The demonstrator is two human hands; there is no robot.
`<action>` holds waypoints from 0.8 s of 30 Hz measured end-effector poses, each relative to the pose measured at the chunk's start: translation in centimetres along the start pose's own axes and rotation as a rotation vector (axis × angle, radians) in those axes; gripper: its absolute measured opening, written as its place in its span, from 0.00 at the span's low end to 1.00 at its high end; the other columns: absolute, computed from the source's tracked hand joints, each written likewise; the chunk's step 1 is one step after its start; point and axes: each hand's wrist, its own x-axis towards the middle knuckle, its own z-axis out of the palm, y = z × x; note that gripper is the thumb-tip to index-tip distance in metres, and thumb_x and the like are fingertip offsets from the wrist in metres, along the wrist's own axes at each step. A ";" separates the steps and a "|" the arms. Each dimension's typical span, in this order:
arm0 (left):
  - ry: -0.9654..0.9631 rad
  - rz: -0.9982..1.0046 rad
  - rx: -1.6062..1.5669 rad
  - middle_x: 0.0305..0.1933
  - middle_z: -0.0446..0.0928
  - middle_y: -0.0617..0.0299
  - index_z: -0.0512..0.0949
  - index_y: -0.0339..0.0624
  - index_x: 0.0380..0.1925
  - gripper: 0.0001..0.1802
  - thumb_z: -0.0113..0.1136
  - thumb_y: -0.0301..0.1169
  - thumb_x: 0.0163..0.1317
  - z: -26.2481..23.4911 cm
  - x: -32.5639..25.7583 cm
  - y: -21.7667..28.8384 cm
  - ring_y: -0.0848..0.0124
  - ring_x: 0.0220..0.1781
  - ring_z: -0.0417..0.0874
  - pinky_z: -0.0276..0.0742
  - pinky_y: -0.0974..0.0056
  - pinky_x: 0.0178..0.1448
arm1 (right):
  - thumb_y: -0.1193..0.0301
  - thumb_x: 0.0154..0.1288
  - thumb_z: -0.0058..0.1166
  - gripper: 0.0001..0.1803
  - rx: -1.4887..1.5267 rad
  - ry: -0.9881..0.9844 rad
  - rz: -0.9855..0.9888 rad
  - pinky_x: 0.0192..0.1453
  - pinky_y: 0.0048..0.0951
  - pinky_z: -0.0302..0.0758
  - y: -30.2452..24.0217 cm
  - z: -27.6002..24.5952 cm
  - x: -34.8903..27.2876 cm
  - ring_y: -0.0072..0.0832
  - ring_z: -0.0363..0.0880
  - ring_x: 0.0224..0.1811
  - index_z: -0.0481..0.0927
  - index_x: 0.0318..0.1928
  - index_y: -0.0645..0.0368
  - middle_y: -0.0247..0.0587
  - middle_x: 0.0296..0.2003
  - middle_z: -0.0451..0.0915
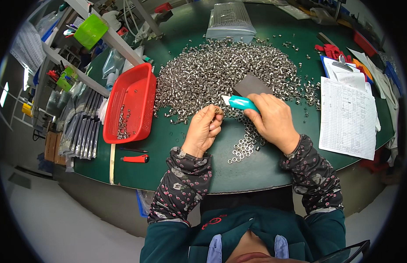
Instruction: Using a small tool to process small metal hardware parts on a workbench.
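My left hand pinches a small metal ring between thumb and fingertips, just left of the blade. In my right hand is a teal utility knife, its pale blade tip pointing left toward that ring. Beyond both hands a broad heap of small shiny metal rings spreads over the green table. A dark grey flat block lies on the heap's near side, right behind the knife. Several loose rings trail from the heap toward me, between my forearms.
A red perforated basket with some small metal parts stands left. Near it lies a red utility knife. Printed sheets and a clipboard lie right, beside red gloves. A stack of clear plastic bags sits at the back.
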 end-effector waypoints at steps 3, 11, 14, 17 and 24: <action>-0.035 -0.045 0.029 0.28 0.68 0.66 0.72 0.39 0.33 0.13 0.47 0.38 0.68 0.8 -0.2 -0.5 0.85 0.18 0.57 0.49 0.80 0.16 | 0.60 0.52 0.59 0.18 0.046 -0.004 0.040 0.32 0.35 0.69 -0.8 0.1 -0.1 0.35 0.74 0.29 0.74 0.39 0.57 0.38 0.24 0.71; -0.055 -0.050 0.097 0.29 0.67 0.64 0.70 0.41 0.31 0.10 0.47 0.35 0.66 -0.3 -0.2 1.2 0.84 0.20 0.58 0.48 0.80 0.16 | 0.67 0.51 0.60 0.16 0.002 0.034 0.139 0.36 0.36 0.72 0.4 -0.5 0.5 0.42 0.76 0.33 0.74 0.38 0.60 0.45 0.31 0.76; -0.046 -0.031 0.048 0.27 0.68 0.63 0.71 0.41 0.31 0.04 0.47 0.29 0.60 -0.8 -0.2 2.2 0.83 0.19 0.59 0.50 0.79 0.15 | 0.68 0.52 0.60 0.15 -0.007 0.072 0.122 0.36 0.36 0.72 0.7 -0.9 0.5 0.42 0.76 0.33 0.74 0.38 0.60 0.45 0.31 0.77; 0.157 -0.088 0.533 0.22 0.67 0.69 0.72 0.41 0.29 0.03 0.51 0.27 0.59 -0.3 0.0 1.9 0.83 0.18 0.60 0.53 0.78 0.16 | 0.68 0.51 0.59 0.13 0.001 0.121 0.057 0.31 0.37 0.70 0.9 -0.5 0.4 0.38 0.74 0.28 0.72 0.35 0.58 0.41 0.24 0.72; 0.310 0.393 1.616 0.20 0.72 0.58 0.77 0.42 0.30 0.07 0.62 0.27 0.49 0.8 -0.1 -0.6 0.68 0.20 0.73 0.69 0.65 0.27 | 0.72 0.49 0.58 0.12 0.016 0.096 0.039 0.31 0.37 0.70 0.7 -0.4 0.4 0.38 0.74 0.28 0.72 0.35 0.58 0.40 0.24 0.72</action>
